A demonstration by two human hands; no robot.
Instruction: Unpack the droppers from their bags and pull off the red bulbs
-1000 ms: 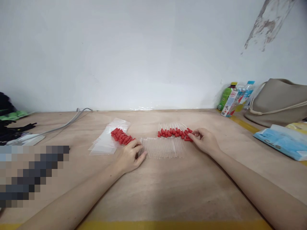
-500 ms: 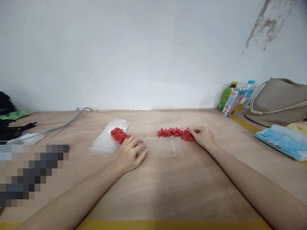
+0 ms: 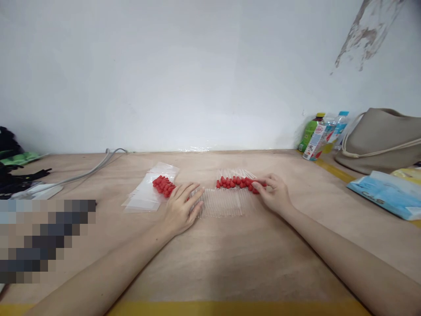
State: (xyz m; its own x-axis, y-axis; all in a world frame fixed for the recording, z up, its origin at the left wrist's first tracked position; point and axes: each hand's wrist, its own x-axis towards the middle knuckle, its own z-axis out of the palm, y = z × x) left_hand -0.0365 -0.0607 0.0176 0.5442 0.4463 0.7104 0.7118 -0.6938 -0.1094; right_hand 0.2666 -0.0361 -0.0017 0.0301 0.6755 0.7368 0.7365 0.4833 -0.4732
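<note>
A row of clear glass tubes [image 3: 223,204] lies side by side in the middle of the table. Over its left end rests my left hand [image 3: 182,208], fingers stretched out and slightly apart. Just behind that hand is a heap of red rubber bulbs [image 3: 162,184], partly on flat clear plastic bags [image 3: 141,199]. Beyond the tubes lies a row of droppers [image 3: 235,181], red bulbs facing me and pale stems pointing to the wall. At the right end of this row, my right hand [image 3: 274,193] pinches one red-bulbed dropper between thumb and forefinger; its stem is hard to make out.
Bottles [image 3: 317,136] and a grey-beige bag [image 3: 381,140] stand at the back right, with a blue packet [image 3: 386,193] in front. A grey cable [image 3: 87,173] and black items [image 3: 23,175] lie at left. The white wall [image 3: 210,79] closes off the back.
My right hand has shifted a little left, its fingertips now over the right end of the dropper row. The left hand's fingers have straightened slightly over the tubes.
</note>
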